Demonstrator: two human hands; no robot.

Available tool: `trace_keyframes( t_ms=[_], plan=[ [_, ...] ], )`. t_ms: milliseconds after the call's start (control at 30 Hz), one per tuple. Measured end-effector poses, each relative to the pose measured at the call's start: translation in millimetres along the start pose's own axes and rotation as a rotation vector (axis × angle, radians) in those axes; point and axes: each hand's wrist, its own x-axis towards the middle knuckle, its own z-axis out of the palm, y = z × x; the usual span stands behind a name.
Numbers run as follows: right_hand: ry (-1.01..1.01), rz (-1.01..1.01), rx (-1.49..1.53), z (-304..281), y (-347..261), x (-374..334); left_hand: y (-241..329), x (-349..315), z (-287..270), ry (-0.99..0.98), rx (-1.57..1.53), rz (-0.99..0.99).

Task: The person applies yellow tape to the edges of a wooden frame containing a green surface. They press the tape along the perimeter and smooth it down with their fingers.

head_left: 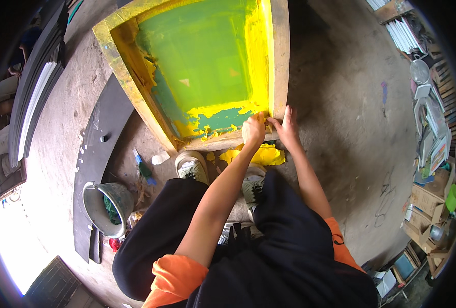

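Observation:
A screen printing frame (281, 56) of wood is tilted up in front of me, its green mesh (202, 61) smeared with yellow along the edges. Ragged yellow flakes line the bottom inner edge. At the lower right corner my left hand (253, 131) is closed, fingertips against the yellow-coated inner edge; whatever they pinch is hidden. My right hand (289, 132) clasps the same corner from the outside, thumb over the wood and fingers along the outer face. Below the frame lies a crumpled yellow sheet (269, 155), partly behind my left forearm.
A grey bucket (97, 208) with green cloth inside stands at left, near a long dark board (102, 123). A blue-tipped tool (144, 168) and a white cup-like piece (160, 158) lie by my shoe (192, 167). Cardboard boxes (425, 200) and stacked items fill the right side.

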Motion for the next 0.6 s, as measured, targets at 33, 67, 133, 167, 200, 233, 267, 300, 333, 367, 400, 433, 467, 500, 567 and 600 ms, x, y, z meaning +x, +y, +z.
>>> trace_keyframes(
  t_ms=[33,67,133,167,200,233,267,300,333,367,400,433,467,500,567,600],
  plan=[
    [0.023,-0.038,-0.03,3.2,1.5,0.1,-7.0,-1.6,3.6,0.048,0.004,0.066],
    [0.046,-0.076,-0.061,5.8,3.4,0.6,-12.7,-0.9,7.0,0.095,0.007,0.131],
    [0.052,-0.101,-0.067,2.1,0.9,0.4,-16.2,-1.1,12.7,0.17,-0.043,0.207],
    [0.036,-0.092,-0.037,2.8,-2.6,-1.5,-19.8,-1.8,13.4,0.157,-0.09,0.153],
    [0.024,-0.077,-0.009,1.4,-4.2,-1.5,-17.6,-3.3,12.2,0.138,-0.135,0.102],
    [0.042,-0.122,0.007,3.4,0.7,-0.7,-14.5,-3.7,11.2,0.124,-0.143,0.089],
    [0.038,-0.12,0.029,2.0,3.3,0.3,-11.4,-4.9,10.6,0.108,-0.21,0.057],
    [0.03,-0.107,0.058,3.0,4.1,-4.0,-4.4,-12.5,2.8,0.088,-0.267,0.018],
    [0.021,-0.095,0.086,3.5,4.4,-7.6,-0.3,-17.5,-2.3,0.068,-0.324,-0.021],
    [-0.027,-0.056,0.106,0.3,10.7,-4.1,-0.4,-16.4,-1.0,0.105,-0.204,0.044],
    [-0.011,-0.121,0.078,-4.4,7.1,2.0,-2.2,-14.4,-0.6,0.119,-0.208,0.035],
    [-0.068,-0.041,0.095,-6.2,0.4,2.4,-4.5,-12.7,-0.5,0.133,-0.212,0.025],
    [-0.126,0.039,0.11,-7.1,-7.2,0.9,-7.5,-10.6,-1.2,0.147,-0.216,0.016],
    [-0.107,0.027,0.106,-7.1,-7.2,0.0,-5.9,-10.5,-1.4,0.141,-0.251,0.021],
    [-0.069,0.002,0.098,-7.3,-6.4,0.1,-8.3,-17.1,-4.0,0.136,-0.303,0.051],
    [-0.071,0.002,0.096,-7.9,-6.5,-0.1,-9.3,-22.3,-6.9,0.129,-0.32,0.064]
  ],
)
